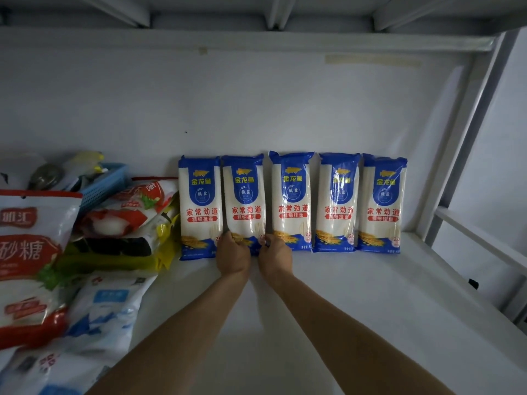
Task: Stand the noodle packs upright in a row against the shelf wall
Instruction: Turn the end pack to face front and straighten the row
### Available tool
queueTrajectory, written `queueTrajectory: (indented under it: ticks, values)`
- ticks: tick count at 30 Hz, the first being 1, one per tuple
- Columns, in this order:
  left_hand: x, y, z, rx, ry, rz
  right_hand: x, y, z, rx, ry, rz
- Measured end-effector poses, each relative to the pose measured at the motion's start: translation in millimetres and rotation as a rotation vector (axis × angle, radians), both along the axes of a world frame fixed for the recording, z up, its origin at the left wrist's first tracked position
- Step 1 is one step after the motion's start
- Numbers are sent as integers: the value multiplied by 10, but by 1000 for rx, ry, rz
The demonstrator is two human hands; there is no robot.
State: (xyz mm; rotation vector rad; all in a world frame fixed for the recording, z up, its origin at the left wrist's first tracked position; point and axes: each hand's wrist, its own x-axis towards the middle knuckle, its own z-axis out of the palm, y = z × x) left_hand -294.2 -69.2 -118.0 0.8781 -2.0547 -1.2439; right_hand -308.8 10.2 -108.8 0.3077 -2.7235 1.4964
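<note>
Several blue-and-white noodle packs stand upright in a row against the white shelf wall (256, 104). From the left: one pack (200, 206), a second pack (244, 203), a third pack (292, 201), and further packs to the right (338, 202). My left hand (233, 253) grips the bottom left corner of the second pack. My right hand (274, 255) grips its bottom right corner. Both hands hide the lower edge of that pack.
At the left, bags of sugar (31, 252) and other food bags (119, 223) are piled against a blue basket (105, 183). White shelf floor (356, 295) extends to the right. A shelf post (467, 132) rises at the right.
</note>
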Motion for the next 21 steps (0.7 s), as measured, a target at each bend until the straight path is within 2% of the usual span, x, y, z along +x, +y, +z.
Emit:
queueTrajectory:
  ticks: [6, 13, 21]
  values:
    - [73, 55, -170, -111, 66, -46, 24, -8, -62, -32, 24, -30]
    - [14, 23, -92, -139, 26, -42, -1, -73, -4, -31, -21, -18]
    - [29, -37, -150, -122, 65, -67, -3, -56, 37, -17, -48, -8]
